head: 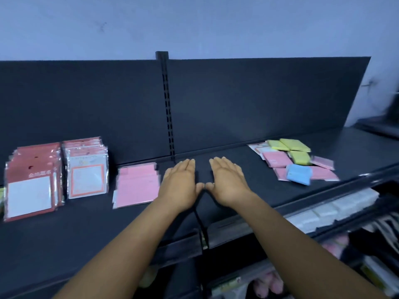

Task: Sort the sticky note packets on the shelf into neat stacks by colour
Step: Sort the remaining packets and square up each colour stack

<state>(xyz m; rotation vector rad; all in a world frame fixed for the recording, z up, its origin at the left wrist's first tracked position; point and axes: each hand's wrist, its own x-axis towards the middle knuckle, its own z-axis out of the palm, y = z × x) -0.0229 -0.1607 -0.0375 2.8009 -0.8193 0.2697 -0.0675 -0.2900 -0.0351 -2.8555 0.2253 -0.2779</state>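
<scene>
Hands flat, empty: left hand (180,182) & right hand (227,183) on shelf (86,229), btwn pink stack (138,185) & mixed packets (299,164).

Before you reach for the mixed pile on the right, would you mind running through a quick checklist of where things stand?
1. Both hands free: ok. The left hand and right hand lie flat and open on the dark shelf, holding nothing.
2. Pink stack started: ok. Flat pink packets sit piled beside the left hand.
3. Pink stack neat: not ok, edges look offset.
4. Mixed pile sorted: not ok. Yellow-green packets, loose pink packets and a blue packet overlap.
5. Room for new stacks: ok, bare shelf between hands and pile.
6. Packet count in pile: cannot tell.
</scene>
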